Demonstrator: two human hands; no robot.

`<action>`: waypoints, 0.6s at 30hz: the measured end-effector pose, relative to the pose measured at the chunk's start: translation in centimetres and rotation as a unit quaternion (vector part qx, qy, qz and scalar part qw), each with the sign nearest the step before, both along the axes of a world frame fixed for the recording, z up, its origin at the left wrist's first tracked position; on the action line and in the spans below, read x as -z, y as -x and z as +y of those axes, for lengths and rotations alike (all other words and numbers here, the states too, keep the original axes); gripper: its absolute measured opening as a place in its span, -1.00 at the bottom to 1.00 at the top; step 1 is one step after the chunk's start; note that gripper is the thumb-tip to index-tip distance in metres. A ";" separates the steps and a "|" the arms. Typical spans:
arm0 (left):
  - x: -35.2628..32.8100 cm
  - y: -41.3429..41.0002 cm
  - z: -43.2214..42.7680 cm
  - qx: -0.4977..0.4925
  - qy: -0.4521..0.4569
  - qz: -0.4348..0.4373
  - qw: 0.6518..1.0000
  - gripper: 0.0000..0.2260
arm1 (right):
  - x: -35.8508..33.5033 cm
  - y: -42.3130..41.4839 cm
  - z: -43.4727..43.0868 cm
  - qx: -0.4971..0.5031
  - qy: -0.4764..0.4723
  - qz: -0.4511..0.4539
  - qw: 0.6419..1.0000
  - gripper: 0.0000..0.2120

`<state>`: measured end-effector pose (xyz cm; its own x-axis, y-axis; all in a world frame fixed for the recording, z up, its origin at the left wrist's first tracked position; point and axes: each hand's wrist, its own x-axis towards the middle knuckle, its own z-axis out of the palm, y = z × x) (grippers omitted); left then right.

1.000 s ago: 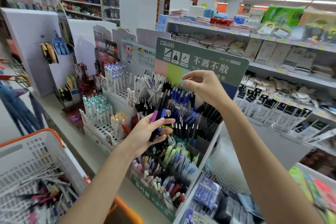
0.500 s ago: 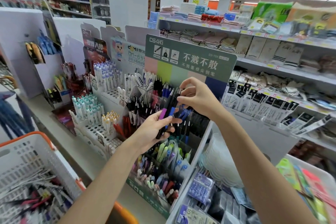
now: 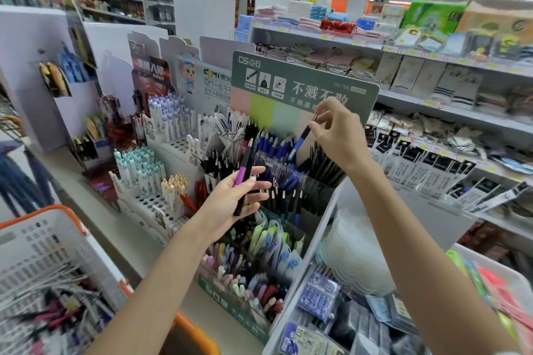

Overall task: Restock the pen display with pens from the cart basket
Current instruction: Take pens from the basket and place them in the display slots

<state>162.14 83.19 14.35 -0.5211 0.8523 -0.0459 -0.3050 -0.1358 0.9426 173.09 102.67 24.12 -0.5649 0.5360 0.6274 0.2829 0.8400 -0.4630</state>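
My right hand (image 3: 337,135) pinches a blue pen (image 3: 300,140) by its top just above the pen display's (image 3: 288,72) blue row, axis steep, tip down-left toward that slot; my left hand (image 3: 230,199), farther out, grips a purple pen (image 3: 243,176) upright before the display.

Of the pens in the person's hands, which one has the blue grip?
The blue-grip pen pinched by its top end in the right hand, the higher of the two. The left hand holds a purple-grip pen.
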 end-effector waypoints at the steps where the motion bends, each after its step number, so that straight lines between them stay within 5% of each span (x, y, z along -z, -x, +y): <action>1: 0.0 0.1 0.0 -0.001 0.000 0.001 1.000 -0.76 | 0.3 0.3 0.1 0.003 -0.006 -0.029 1.000 -0.85; 7: 0.2 0.6 0.0 0.001 -0.003 0.014 1.000 -0.76 | 1.4 1.3 0.8 0.024 -0.037 -0.168 0.985 -0.98; 11: 0.5 1.0 0.0 0.015 -0.028 -0.028 0.999 -0.73 | 1.8 1.4 0.9 0.041 -0.085 -0.229 0.969 -0.84; 18: 0.1 0.6 0.3 0.018 -0.045 -0.053 0.997 -0.73 | 0.0 0.0 -0.8 -0.042 -0.003 -0.016 0.999 -0.83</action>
<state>161.58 83.46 14.30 -0.4864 0.8735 -0.0211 -0.4080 -0.2057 0.8895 173.09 101.84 24.11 -0.6281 0.4813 0.6114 0.2251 0.8645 -0.4493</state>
